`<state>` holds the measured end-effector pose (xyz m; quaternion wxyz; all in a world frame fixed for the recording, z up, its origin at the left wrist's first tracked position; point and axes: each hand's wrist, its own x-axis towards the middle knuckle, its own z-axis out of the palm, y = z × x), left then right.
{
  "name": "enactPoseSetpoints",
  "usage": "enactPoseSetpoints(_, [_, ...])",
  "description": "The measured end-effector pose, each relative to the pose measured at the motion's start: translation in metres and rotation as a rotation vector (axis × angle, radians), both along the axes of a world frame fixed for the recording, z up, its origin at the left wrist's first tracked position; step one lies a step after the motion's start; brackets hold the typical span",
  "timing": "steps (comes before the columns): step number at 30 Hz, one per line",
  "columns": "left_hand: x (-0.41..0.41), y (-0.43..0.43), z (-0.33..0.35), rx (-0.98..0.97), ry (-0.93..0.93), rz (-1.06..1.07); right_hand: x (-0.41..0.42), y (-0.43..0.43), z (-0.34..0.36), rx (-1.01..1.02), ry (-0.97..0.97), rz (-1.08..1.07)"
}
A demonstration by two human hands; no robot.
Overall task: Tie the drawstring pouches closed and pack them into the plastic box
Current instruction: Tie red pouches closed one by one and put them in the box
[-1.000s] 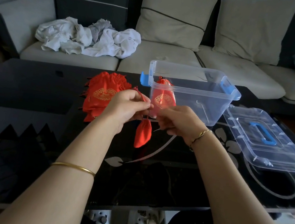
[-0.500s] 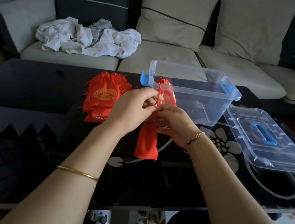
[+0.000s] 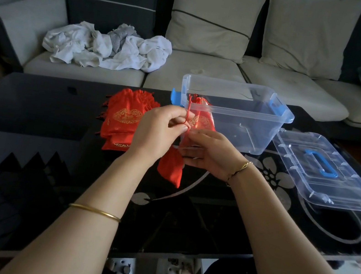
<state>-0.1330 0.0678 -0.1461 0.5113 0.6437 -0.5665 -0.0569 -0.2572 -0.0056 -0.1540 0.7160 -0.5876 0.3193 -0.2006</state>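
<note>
A small red drawstring pouch (image 3: 171, 169) hangs between my hands above the black table. My left hand (image 3: 159, 130) pinches its red drawstring (image 3: 188, 116), which runs upward in a loop. My right hand (image 3: 210, 154) grips the pouch's neck just to the right. A pile of red pouches with gold print (image 3: 125, 117) lies on the table to the left. The clear plastic box (image 3: 239, 113) with blue latches stands behind my hands, and one red pouch (image 3: 202, 121) leans inside its left end.
The box's clear lid (image 3: 328, 170) with a blue handle lies on the table at the right. The black glass table (image 3: 35, 106) has a floral pattern. A sofa with crumpled white cloths (image 3: 108, 49) and cushions stands behind it.
The pouch, held low by both hands a second ago, was lifted and drawn closer. My left hand now pulls the drawstring up while my right hand holds the neck.
</note>
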Motion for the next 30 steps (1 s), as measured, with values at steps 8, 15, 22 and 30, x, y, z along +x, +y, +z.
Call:
enactPoseSetpoints(8, [0.005, 0.002, -0.008, 0.183, 0.436, 0.001, -0.005, -0.005, 0.000, -0.114, 0.018, -0.134])
enactPoseSetpoints(15, [0.019, -0.001, -0.017, 0.378, 0.207, 0.258, -0.010, -0.015, -0.015, -0.300, 0.313, -0.225])
enactPoseSetpoints(22, [0.010, 0.000, -0.001, 0.163, 0.964, 0.129, -0.016, -0.026, -0.031, -0.462, 0.648, -0.245])
enactPoseSetpoints(30, [0.009, 0.003, -0.006, 0.440, 0.640, -0.035, -0.009, -0.016, -0.009, -0.306, 0.135, -0.361])
